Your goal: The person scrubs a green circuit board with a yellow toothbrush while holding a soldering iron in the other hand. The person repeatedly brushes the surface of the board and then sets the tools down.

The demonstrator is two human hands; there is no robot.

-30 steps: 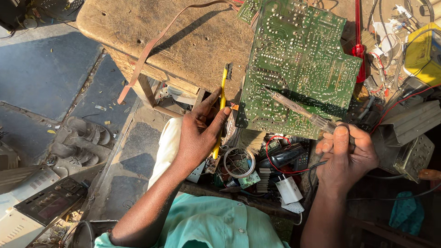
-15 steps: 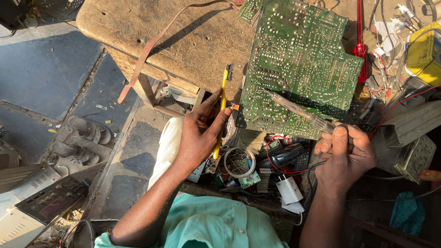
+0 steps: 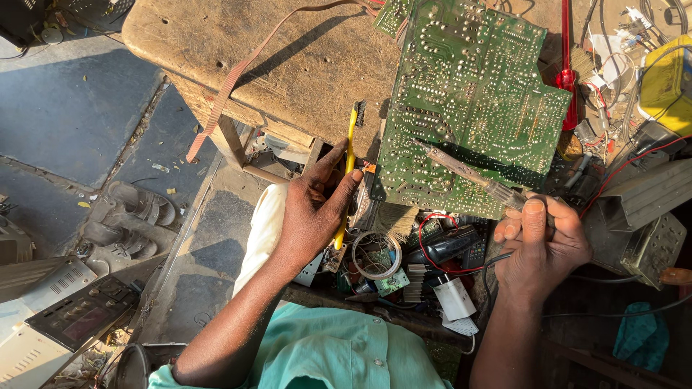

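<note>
left hand (image 3: 313, 209) curling its grip around a yellow toothbrush (image 3: 347, 169), bristles pointing up, right hand (image 3: 542, 241) pinching a soldering iron (image 3: 472, 175), tip resting on the green circuit board (image 3: 468, 101) lying between both grips on the bench (image 3: 288, 65)

Circuit board (image 3: 468, 101) top cut off by frame; toothbrush (image 3: 349, 166) handle partly behind left hand (image 3: 313, 212).

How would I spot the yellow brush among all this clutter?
Find the big green circuit board leaning on the worn wooden bench. Just off its lower left corner, the left hand holds a toothbrush upright, bristles at the top. It is the only slim bright yellow stick there; the right hand holds a soldering iron.
</note>
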